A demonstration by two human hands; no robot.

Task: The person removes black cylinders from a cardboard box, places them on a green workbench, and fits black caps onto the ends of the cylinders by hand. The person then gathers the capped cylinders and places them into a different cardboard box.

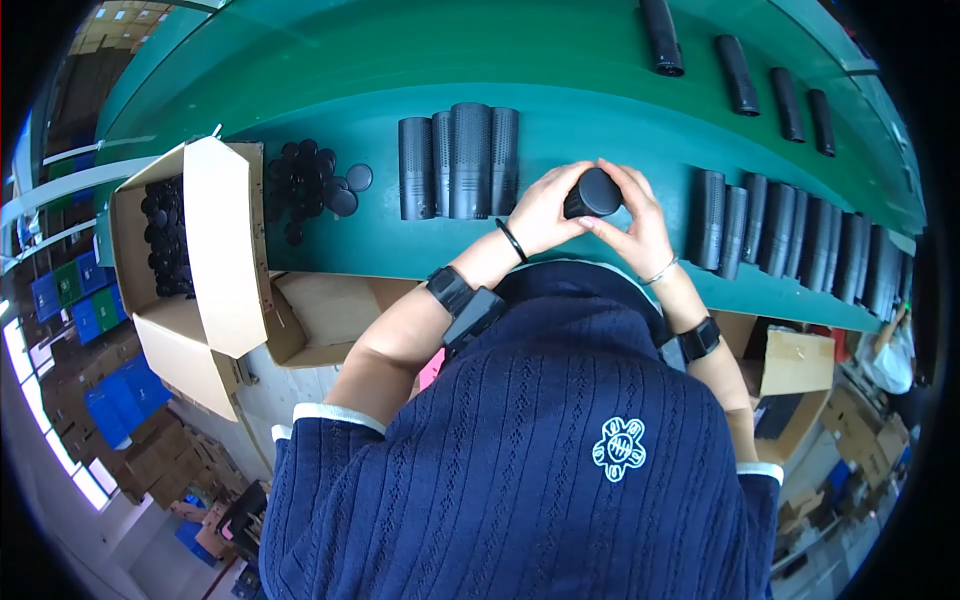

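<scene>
A black cylindrical tube [594, 192] stands between my hands over the green work surface, its round end facing up; whether that end is a separate cap I cannot tell. My left hand [545, 212] curls round its left side. On the other side, my right hand [643, 228] grips it with thumb and fingers. Just left of my hands, several perforated black tubes [470, 160] stand close together. Farther left lies a loose heap of round black caps [312, 180], a few of them apart from the pile.
An open cardboard box [225, 245] holding more black caps stands at the left edge. A long row of black tubes [780, 230] lines the right side. Several tubes [738, 75] lie on the far green belt. Another person's arm [893, 335] shows at far right.
</scene>
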